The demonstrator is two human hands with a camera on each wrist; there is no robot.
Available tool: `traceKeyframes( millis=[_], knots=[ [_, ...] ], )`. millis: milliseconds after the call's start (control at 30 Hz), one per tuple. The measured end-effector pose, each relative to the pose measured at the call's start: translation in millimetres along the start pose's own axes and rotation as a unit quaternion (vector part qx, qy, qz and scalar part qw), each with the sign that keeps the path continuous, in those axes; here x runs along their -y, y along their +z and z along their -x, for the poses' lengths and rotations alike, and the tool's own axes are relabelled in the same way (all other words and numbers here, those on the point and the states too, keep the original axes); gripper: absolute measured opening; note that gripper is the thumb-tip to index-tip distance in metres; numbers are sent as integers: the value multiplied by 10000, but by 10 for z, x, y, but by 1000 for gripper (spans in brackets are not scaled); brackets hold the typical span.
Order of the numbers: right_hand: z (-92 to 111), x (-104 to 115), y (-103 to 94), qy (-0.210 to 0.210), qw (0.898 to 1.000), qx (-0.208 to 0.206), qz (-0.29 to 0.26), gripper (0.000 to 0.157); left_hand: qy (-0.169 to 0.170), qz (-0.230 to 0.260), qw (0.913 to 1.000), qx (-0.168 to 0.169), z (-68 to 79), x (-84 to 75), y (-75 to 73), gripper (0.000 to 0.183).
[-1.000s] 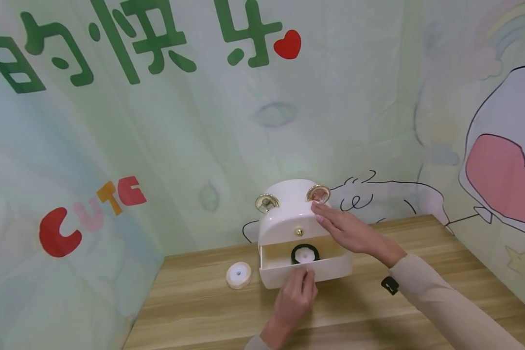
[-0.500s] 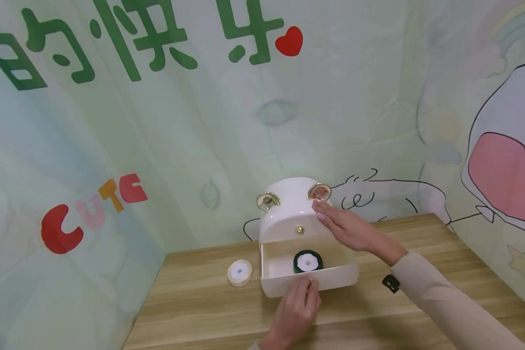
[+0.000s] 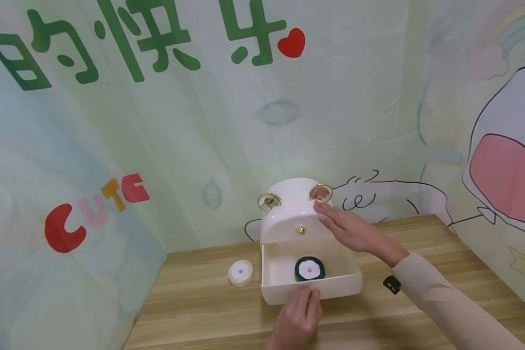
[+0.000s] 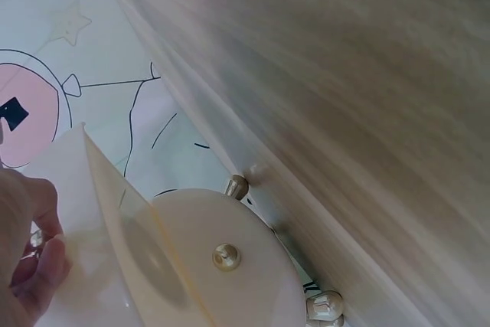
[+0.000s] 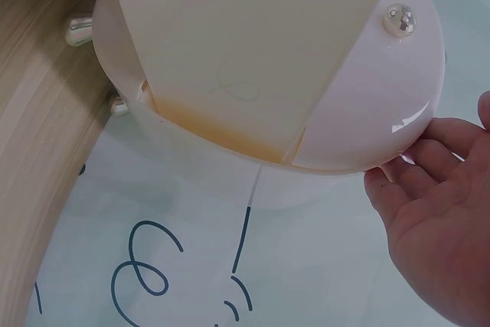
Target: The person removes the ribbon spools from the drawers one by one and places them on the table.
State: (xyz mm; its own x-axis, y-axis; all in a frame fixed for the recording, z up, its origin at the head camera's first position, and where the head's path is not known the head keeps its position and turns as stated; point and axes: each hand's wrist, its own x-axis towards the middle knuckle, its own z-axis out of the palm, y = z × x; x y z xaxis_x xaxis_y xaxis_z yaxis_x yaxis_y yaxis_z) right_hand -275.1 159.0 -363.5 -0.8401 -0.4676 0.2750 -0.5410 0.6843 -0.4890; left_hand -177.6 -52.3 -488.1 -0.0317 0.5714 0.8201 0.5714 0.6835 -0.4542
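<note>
A small white rounded cabinet [image 3: 284, 226] with gold ear-like rings stands against the back wall. Its lower drawer [image 3: 341, 288] is pulled far out and holds a roll of dark green ribbon [image 3: 309, 269] with a white core. At the drawer front my left hand [image 3: 296, 318] pinches the metal knob [image 4: 37, 239], which shows partly between the fingers in the left wrist view. My right hand [image 3: 354, 229] rests on the cabinet's upper right side, fingers extended along its curved edge, as the right wrist view also shows.
A cream ribbon roll [image 3: 240, 272] lies on the wooden table [image 3: 192, 311] left of the drawer. The upper compartment has its own gold knob [image 3: 301, 230]. A printed cloth backdrop [image 3: 210, 126] encloses the table behind and at both sides.
My left hand has drawn the drawer farther out toward me, exposing more of its inside and carrying the green ribbon roll along. The right hand has stayed on the cabinet.
</note>
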Motion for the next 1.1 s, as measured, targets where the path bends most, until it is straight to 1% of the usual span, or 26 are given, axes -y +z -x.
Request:
traceKeyframes(
  millis=[333,433,567,700,867,1000,1100],
  knots=[
    [4,-1,1,-37,10000,-8,-24,59,147,-41,9993,-337,-20,2,-13,25],
    [5,4,-1,-32,10000,-8,-44,58,222,-49,9982,-560,-57,3,-24,24],
    [6,10,-3,-32,10000,-6,-68,58,252,-6,9972,-708,-85,-19,-40,24],
    [2,6,0,-31,10000,-23,-37,57,161,36,9983,-554,-59,-35,-41,23],
    [1,1,6,8,10000,-50,24,57,166,4,9989,-430,-85,15,-105,23],
    [4,2,11,59,10000,-49,-19,55,210,184,9994,-182,-142,85,-184,22],
    [6,6,16,97,9999,-18,-53,54,273,405,9988,-65,-226,145,-250,19]
  ],
)
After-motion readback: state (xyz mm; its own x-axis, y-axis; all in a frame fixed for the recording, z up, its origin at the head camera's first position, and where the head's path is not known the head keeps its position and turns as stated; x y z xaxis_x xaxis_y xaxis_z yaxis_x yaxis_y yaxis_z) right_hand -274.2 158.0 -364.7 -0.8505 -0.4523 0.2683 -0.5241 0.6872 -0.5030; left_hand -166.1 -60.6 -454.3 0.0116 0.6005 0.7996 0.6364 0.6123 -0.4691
